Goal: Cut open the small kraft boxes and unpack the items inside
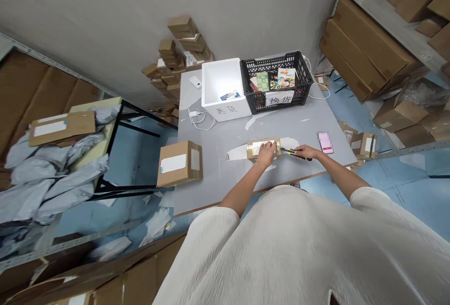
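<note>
The black-and-yellow cutter (297, 153) is clamped in the grip of the right hand (304, 152), its tip pointed at the end of a small cardboard box (263, 148). The box is pressed from above by the left hand (266, 153), fingers spread over its white label. Both are set near the front edge of the grey counter (218, 155). A pink-screened phone (325, 142) is placed to the right. Farther back, a white foam bin (225, 90) is seen beside a black crate (277, 82) filled with packets. At the left edge, a larger carton (179, 163) is positioned.
</note>
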Demonstrator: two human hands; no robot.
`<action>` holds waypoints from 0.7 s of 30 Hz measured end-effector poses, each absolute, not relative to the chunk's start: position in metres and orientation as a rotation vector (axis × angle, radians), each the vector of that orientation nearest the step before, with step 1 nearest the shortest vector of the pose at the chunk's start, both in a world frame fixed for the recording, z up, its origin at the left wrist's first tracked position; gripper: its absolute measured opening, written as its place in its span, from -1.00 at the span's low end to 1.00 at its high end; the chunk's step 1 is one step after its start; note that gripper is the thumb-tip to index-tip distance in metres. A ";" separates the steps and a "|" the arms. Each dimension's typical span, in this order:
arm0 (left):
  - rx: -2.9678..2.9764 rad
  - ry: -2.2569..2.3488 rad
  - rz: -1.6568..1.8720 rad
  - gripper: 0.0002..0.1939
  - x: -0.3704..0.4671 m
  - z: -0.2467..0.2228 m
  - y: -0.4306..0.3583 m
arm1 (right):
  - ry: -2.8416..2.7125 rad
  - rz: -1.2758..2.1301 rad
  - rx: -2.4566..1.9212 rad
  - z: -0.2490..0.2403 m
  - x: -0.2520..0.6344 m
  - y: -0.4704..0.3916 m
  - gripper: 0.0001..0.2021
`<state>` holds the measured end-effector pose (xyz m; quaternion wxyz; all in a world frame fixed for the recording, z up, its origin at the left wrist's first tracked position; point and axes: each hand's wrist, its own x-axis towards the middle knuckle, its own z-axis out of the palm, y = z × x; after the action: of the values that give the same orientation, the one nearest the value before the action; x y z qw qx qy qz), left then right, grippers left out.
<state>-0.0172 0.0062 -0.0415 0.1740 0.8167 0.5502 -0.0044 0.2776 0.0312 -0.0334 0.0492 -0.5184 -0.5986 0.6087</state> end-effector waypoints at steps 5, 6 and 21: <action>2.227 1.615 0.191 -0.29 -0.026 -0.035 0.012 | -1.591 1.767 -1.636 -0.034 0.282 0.019 -0.55; 2.214 1.636 0.210 -0.32 -0.028 -0.035 0.015 | -1.591 1.726 -1.644 -0.033 0.281 0.017 -0.55; 2.245 1.627 0.099 -0.33 -0.033 -0.054 0.036 | -2.479 0.780 -1.729 -0.015 0.253 0.003 -0.55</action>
<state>-0.0330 0.0361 -0.0543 0.1825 0.7957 0.5765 0.0350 0.2525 0.0030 -0.0152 0.0102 -0.5538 -0.7942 0.2499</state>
